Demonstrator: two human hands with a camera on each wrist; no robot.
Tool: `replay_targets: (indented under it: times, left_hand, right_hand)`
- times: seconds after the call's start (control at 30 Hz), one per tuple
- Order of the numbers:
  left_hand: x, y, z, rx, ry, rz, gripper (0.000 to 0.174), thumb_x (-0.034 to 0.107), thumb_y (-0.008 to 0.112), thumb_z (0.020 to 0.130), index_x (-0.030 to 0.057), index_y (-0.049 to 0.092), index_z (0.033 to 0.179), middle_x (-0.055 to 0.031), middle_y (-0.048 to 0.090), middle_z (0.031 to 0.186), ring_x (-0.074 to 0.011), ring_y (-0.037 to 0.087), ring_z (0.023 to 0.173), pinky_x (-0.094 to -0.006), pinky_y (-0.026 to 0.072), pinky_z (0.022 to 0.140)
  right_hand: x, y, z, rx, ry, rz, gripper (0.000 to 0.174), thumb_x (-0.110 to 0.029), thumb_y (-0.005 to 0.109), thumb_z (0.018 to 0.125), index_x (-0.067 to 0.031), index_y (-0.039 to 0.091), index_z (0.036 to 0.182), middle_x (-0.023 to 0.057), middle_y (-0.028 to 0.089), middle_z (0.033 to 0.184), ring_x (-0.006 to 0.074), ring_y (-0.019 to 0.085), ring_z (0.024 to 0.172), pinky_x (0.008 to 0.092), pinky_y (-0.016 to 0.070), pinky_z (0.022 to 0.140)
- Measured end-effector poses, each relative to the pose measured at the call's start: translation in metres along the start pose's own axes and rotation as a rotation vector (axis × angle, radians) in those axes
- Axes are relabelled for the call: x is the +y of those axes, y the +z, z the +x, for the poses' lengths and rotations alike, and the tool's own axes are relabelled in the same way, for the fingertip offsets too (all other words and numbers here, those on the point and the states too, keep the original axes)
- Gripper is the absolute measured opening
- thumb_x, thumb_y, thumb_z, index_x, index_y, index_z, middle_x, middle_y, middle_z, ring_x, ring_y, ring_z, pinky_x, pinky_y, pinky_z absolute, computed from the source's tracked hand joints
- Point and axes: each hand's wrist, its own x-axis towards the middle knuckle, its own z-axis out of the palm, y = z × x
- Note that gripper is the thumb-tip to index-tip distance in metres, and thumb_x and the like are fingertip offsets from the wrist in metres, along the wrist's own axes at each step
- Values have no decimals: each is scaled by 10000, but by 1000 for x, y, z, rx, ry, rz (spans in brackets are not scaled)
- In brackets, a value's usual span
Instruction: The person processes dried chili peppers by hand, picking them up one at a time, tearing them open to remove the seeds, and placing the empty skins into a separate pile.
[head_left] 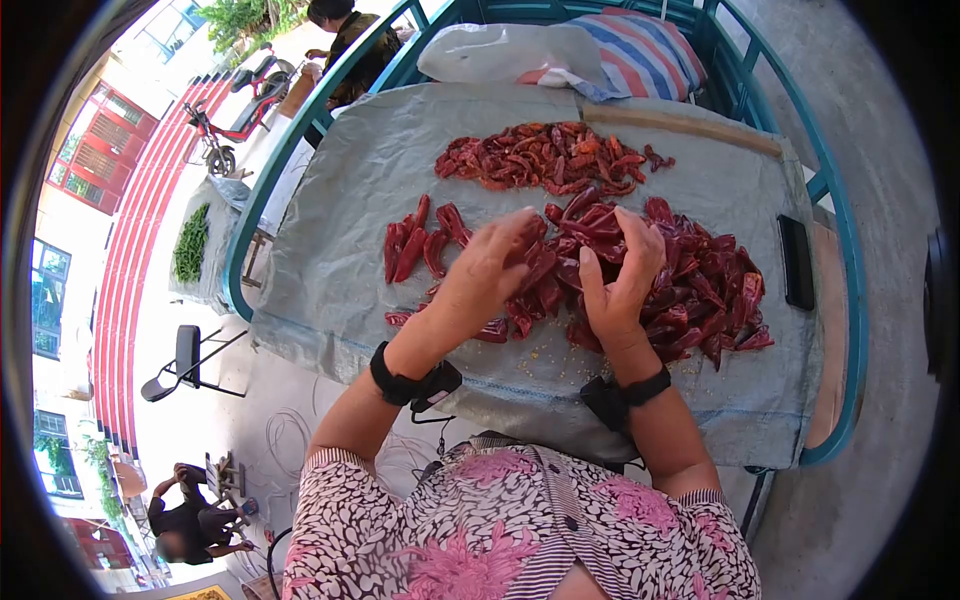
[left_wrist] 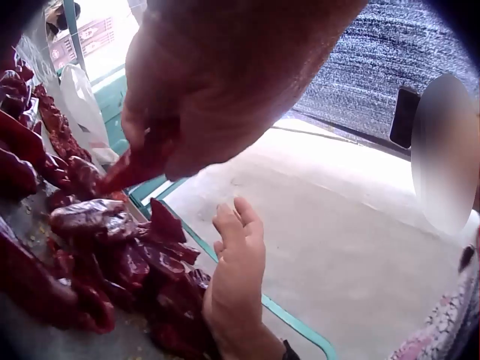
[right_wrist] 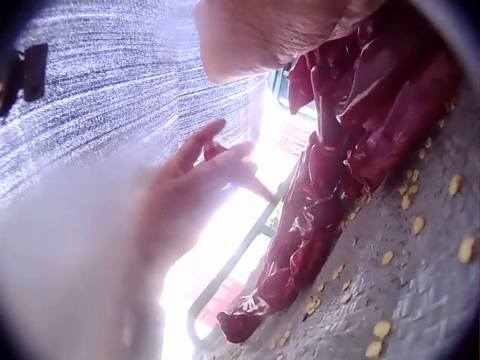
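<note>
Dried red peppers point(head_left: 700, 290) lie heaped on a grey-green woven sheet point(head_left: 340, 240). Above the left part of this heap, the left hand point(head_left: 485, 280) holds a red pepper point(left_wrist: 142, 161), mostly hidden by the fingers in the left wrist view. A bit of red shows between the fingers of the left hand point(right_wrist: 187, 191) in the right wrist view. The right hand point(head_left: 625, 285) is raised over the middle of the heap, its thumb and fingers apart with nothing seen between them. Several peppers point(head_left: 408, 240) lie apart on the left.
A flatter pile of peppers point(head_left: 545, 158) lies farther back, near a wooden strip point(head_left: 680, 130). A black phone point(head_left: 796, 262) lies at the right. Teal cart rails point(head_left: 850, 260) surround the sheet, with sacks point(head_left: 510, 55) at the back. Pale seeds point(right_wrist: 382, 330) are scattered near the front.
</note>
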Motion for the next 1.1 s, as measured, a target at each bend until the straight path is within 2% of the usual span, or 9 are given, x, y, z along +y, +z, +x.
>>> replay_targets:
  times: [0.1, 0.27, 0.47, 0.57, 0.67, 0.77, 0.83, 0.97, 1.1]
  left_hand:
    - [11, 2, 4, -51, 32, -79, 753, 51, 743, 881, 84, 401, 1551, -179, 584, 1288, -332, 622, 1111, -410, 528, 964]
    - [-15, 23, -9, -149, -200, 356, 774, 58, 782, 806, 80, 445, 1503, -173, 625, 1265, -378, 593, 1135, -446, 512, 970]
    - [-8, 13, -5, 5, -145, 306, 569, 62, 766, 821, 102, 607, 1365, -89, 714, 1110, -310, 648, 1071, -415, 546, 887]
    - [0, 8, 1, 38, 19, 257, 481, 53, 756, 835, 95, 649, 1302, -94, 724, 1061, -305, 659, 1028, -407, 551, 872]
    - [-2, 14, 2, 83, -72, -79, 427, 74, 746, 858, 87, 656, 1275, -117, 719, 1100, -309, 647, 1039, -416, 537, 895]
    - [-19, 9, 11, 50, -112, 286, 423, 98, 740, 874, 84, 648, 1287, -141, 715, 1132, -324, 632, 1058, -435, 520, 924]
    - [-43, 23, 12, 85, -106, 302, 430, 107, 742, 869, 91, 650, 1288, -142, 711, 1130, -327, 624, 1070, -439, 510, 932]
    - [-60, 32, 18, -33, -160, 327, 443, 104, 760, 836, 103, 675, 1271, -124, 715, 1097, -317, 629, 1045, -424, 520, 906]
    - [-31, 16, 21, 76, -71, 299, 426, 92, 783, 804, 110, 709, 1223, -102, 724, 1068, -298, 640, 1009, -398, 536, 879]
  right_hand:
    - [1, 0, 1, 25, 7, 13, 558, -197, 715, 927, -41, 515, 1424, 146, 585, 1394, 325, 537, 1293, 547, 285, 1182]
    - [1, 0, 3, -15, -11, 4, 515, -178, 705, 930, -48, 541, 1401, 136, 614, 1355, 314, 546, 1278, 540, 303, 1166]
    - [-3, 0, 6, -95, -43, 46, 520, -201, 750, 893, -82, 592, 1374, 91, 652, 1283, 273, 580, 1218, 528, 309, 1164]
    - [-8, -6, 12, -282, -105, 112, 521, -229, 788, 859, -105, 637, 1342, 70, 668, 1233, 260, 594, 1183, 524, 314, 1160]
    - [7, 4, -4, -311, -67, 109, 515, -261, 805, 845, -121, 664, 1320, 59, 674, 1202, 254, 599, 1164, 526, 316, 1156]
    - [-3, 0, 7, -130, -43, 24, 462, -186, 747, 892, -101, 635, 1332, 85, 665, 1232, 280, 591, 1170, 511, 344, 1140]
    - [-6, 1, 9, -38, -7, -23, 436, -145, 713, 910, -83, 616, 1330, 114, 647, 1272, 303, 580, 1186, 502, 361, 1126]
    - [6, 5, 1, -163, -34, -54, 473, -158, 729, 896, -73, 604, 1345, 114, 632, 1312, 312, 561, 1232, 509, 362, 1123]
    - [-3, 3, 7, -103, -22, 35, 472, -150, 746, 878, -98, 631, 1333, 107, 632, 1331, 293, 564, 1232, 509, 354, 1135]
